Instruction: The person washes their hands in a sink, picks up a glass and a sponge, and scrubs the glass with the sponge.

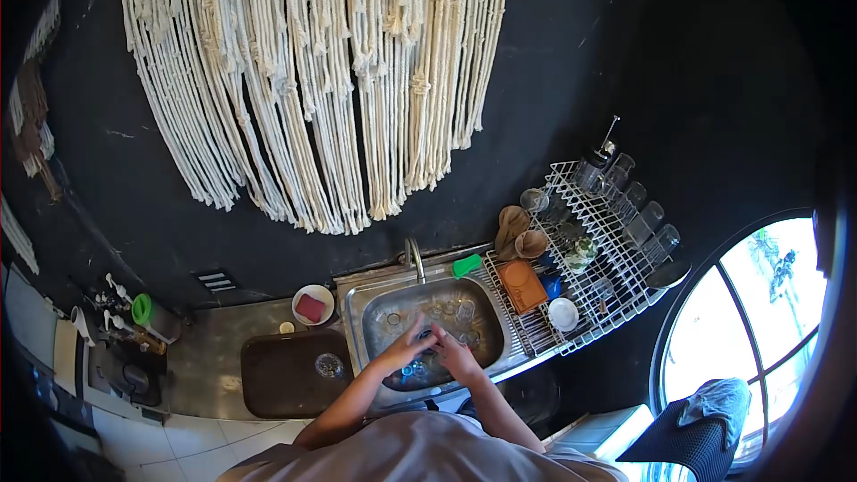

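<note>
Both hands are over the metal sink (366,339), close together with the fingertips meeting or nearly so. My left hand (406,348) is on the left side, its fingers bent toward the other hand; whether it grips anything is too small to tell. My right hand (453,353) is beside it, fingers also bent inward, and what lies between the two is unclear. Beneath and around them, several glasses (465,310) lie in the sink. The faucet (415,259) rises at the sink's back edge, with a green sponge (466,265) to its right.
Right of the sink, a wire rack (616,299) holds glasses, wooden bowls and an orange-brown box (522,286). At left, a brown tray (281,384) bears a glass item, near a white bowl (326,293) with a red cloth or sponge. White cords hang on the wall.
</note>
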Demonstrator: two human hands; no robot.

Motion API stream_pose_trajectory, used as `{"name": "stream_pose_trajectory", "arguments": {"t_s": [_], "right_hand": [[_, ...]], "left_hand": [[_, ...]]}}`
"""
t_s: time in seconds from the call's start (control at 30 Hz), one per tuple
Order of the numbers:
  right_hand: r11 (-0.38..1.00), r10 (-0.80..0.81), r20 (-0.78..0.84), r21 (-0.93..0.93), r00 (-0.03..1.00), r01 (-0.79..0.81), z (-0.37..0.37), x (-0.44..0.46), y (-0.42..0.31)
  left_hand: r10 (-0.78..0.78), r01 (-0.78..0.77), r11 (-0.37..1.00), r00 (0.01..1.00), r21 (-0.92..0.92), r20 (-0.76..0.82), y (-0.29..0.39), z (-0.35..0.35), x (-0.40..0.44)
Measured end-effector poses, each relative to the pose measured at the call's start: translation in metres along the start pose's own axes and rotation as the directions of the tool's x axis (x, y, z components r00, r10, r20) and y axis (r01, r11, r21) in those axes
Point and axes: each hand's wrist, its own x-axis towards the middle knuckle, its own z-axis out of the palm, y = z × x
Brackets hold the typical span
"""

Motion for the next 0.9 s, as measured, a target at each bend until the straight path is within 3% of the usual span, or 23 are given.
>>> {"name": "stream_pose_trajectory", "arguments": {"t_s": [0.07,0.1,0.13,0.2,0.33,0.4,0.43,0.47,0.53,0.57,0.67,0.73,0.9], "right_hand": [[0.984,0.059,0.192,0.152,0.980,-0.089,0.005,0.001,0.002],[0.966,0.066,0.301,0.221,0.951,-0.137,0.005,0.007,0.008],[0.989,-0.106,0.303,0.132,0.947,0.068,0.007,0.010,0.018],[0.927,-0.247,0.316,0.354,0.916,0.128,0.002,0.036,0.038],[0.901,-0.160,0.355,0.433,0.921,-0.011,0.010,0.033,0.024],[0.922,-0.104,0.387,0.383,0.916,-0.057,0.003,0.042,0.027],[0.917,-0.110,0.318,0.398,0.942,-0.028,-0.001,0.050,0.036],[0.919,-0.110,0.320,0.394,0.941,-0.026,-0.007,0.062,0.041],[0.961,-0.153,0.194,0.257,0.969,0.100,-0.014,0.072,0.045],[0.961,-0.149,0.193,0.258,0.970,0.096,-0.016,0.075,0.050],[0.915,-0.355,0.144,-0.148,0.924,0.374,-0.007,0.088,0.044],[0.932,-0.330,0.144,-0.110,0.933,0.346,-0.005,0.089,0.039],[0.883,-0.370,0.113,-0.266,0.922,0.387,0.000,0.090,0.046]], "left_hand": [[0.156,-0.249,0.884,0.955,0.395,0.252,0.003,0.012,-0.003],[0.223,-0.341,0.835,0.927,0.433,0.300,0.002,0.020,-0.002],[0.181,-0.315,0.840,0.930,0.442,0.319,0.006,0.023,-0.004],[0.274,-0.378,0.724,0.925,0.577,0.262,0.002,0.027,0.000],[0.288,-0.329,0.833,0.944,0.444,0.160,0.012,0.037,-0.014],[0.188,-0.240,0.813,0.971,0.530,0.150,0.007,0.034,-0.005],[0.550,-0.435,0.578,0.833,0.691,0.064,-0.002,0.041,-0.004],[0.554,-0.437,0.577,0.830,0.690,0.062,-0.006,0.043,0.004],[0.486,-0.492,0.690,0.858,0.531,0.163,-0.004,0.049,0.007],[0.512,-0.499,0.708,0.850,0.500,0.125,-0.010,0.052,0.015],[0.477,-0.448,0.814,0.879,0.369,0.013,-0.006,0.054,0.020],[0.460,-0.428,0.821,0.888,0.379,0.006,-0.006,0.053,0.025],[0.424,-0.373,0.830,0.905,0.414,-0.034,-0.013,0.051,0.024]]}}
